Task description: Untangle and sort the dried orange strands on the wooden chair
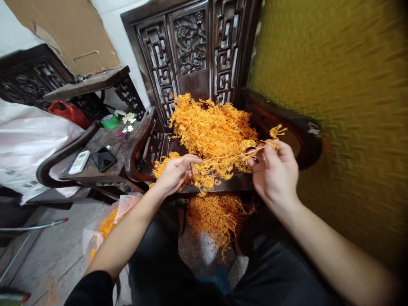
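A thin orange plastic sprig (219, 165) with curly little branches stretches between my two hands above the front of a carved wooden chair. My right hand (276, 170) pinches its stem, and one curly tip sticks out past the thumb. At the other end, the bent fingers of my left hand (177, 172) close round the sprig; the fingertips are partly hidden. Behind it, a big heap of the same orange sprigs (210, 125) fills the chair seat. A smaller bunch (165, 163) lies by my left hand. Below the seat edge more orange stems (216, 216) form a tangled pile.
On the left, a wooden side table (111, 174) bears a phone (104, 159), a white remote (79, 162), green tape (110, 121) and small flowers. A plastic bag (119, 210) with orange pieces stands on the floor. A yellow textured panel (344, 106) borders the right side.
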The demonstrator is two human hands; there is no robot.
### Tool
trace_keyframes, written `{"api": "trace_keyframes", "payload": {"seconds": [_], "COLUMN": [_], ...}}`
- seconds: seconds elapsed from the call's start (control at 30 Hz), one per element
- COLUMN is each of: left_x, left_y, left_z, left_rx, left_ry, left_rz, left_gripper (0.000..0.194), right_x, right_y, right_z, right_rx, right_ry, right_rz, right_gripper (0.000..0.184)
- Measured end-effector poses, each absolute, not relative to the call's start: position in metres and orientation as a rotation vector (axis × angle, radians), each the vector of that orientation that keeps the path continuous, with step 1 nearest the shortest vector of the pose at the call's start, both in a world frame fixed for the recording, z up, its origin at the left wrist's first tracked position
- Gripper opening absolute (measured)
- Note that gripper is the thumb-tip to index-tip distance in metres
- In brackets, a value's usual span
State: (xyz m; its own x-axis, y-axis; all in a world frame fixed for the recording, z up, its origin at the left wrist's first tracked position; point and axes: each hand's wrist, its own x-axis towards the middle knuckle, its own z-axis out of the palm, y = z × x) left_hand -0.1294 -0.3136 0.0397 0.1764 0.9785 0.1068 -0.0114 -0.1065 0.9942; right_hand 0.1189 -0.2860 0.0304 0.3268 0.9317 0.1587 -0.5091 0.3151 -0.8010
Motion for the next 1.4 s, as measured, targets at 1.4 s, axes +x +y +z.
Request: {"api": "trace_keyframes", "payload": {"seconds": [1.4], "left_x": [-0.089], "left_y": [-0.338], "left_z": [0.057], "left_rx": [1.392], "left_ry": [0.934], "left_rz": [0.836], "left_gripper": [0.035], "right_x": [0.117], "right_y": [-0.301], "right_z": [0.045], "right_rx": [-0.708], "right_ry": [-0.979], "right_rz": [1.476], "right_gripper": [0.034]}}
